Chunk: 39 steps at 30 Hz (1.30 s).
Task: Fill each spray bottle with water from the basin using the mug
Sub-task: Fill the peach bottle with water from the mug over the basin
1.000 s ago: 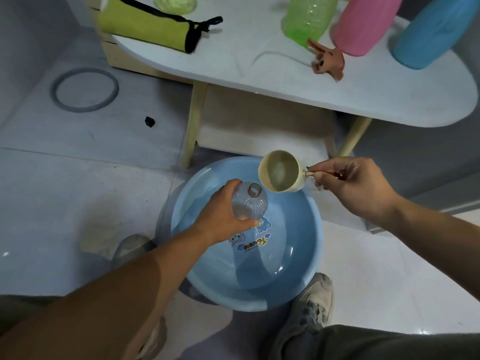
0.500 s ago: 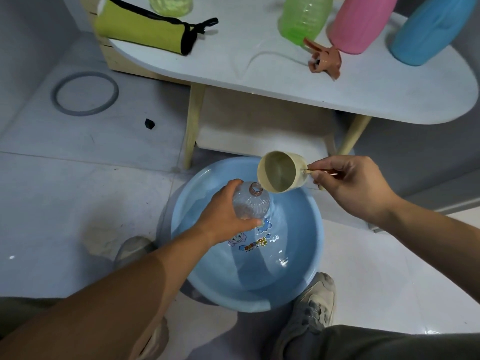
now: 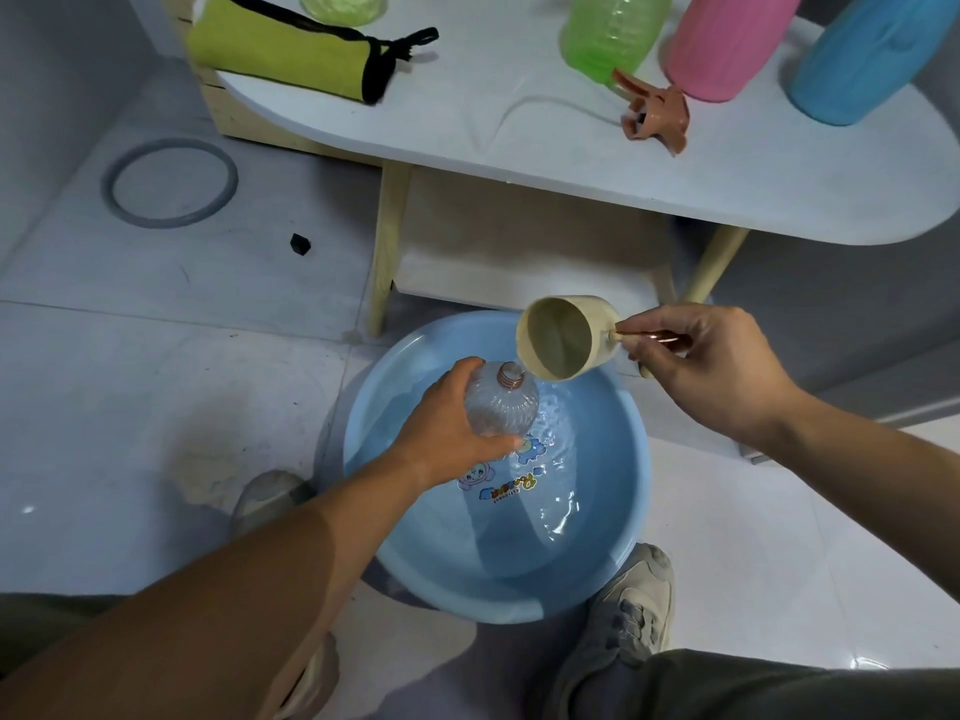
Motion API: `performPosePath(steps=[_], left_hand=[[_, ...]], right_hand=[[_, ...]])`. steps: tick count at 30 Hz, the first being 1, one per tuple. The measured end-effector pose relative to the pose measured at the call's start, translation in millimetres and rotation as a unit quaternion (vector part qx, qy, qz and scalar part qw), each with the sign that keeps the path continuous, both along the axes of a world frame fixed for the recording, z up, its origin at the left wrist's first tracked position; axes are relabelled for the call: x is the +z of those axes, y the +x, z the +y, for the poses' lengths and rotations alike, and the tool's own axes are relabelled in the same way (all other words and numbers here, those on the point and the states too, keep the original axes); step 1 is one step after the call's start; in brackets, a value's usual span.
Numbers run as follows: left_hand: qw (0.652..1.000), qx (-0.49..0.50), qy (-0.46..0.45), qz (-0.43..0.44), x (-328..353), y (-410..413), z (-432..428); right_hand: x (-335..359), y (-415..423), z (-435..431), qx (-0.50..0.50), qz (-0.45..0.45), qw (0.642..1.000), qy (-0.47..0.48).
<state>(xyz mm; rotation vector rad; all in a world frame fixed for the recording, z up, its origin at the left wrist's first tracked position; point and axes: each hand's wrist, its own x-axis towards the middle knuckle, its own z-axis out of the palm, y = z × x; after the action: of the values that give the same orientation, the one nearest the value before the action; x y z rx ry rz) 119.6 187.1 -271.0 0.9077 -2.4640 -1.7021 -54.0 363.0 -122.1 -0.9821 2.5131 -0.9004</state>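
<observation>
A basin (image 3: 493, 589) of water is set on the floor. Above it, an uncapped clear bottle (image 3: 501, 407) is gripped round its shoulder by the left hand (image 3: 447, 423). At the bottle's 1 o'clock, a tilted mug (image 3: 563, 337) is pinched by its handle in the right hand (image 3: 711, 371). At 12 o'clock, a green bottle (image 3: 608, 28), pink bottle (image 3: 727, 39) and blue bottle (image 3: 862, 54) are stood on the surface (image 3: 519, 122).
</observation>
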Motion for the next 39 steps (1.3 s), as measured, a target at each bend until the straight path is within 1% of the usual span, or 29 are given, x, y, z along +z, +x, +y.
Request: performPosePath(steps=[17,27,39], left_hand=[[1.0,0.0,-0.003,-0.006,-5.1,0.9,-0.2],[1.0,-0.006,-0.006,-0.02,-6.8,0.5,-0.1],[1.0,-0.006,-0.01,-0.023,-9.1,0.2,0.0]], right_hand=[[-1.1,1.1,0.6,0.026,0.042,0.999,0.003],[2.6,1.1,-1.8,0.059,0.104,0.993,0.005],[1.4,-1.2,-1.0,0.101,0.155,0.983,-0.008]])
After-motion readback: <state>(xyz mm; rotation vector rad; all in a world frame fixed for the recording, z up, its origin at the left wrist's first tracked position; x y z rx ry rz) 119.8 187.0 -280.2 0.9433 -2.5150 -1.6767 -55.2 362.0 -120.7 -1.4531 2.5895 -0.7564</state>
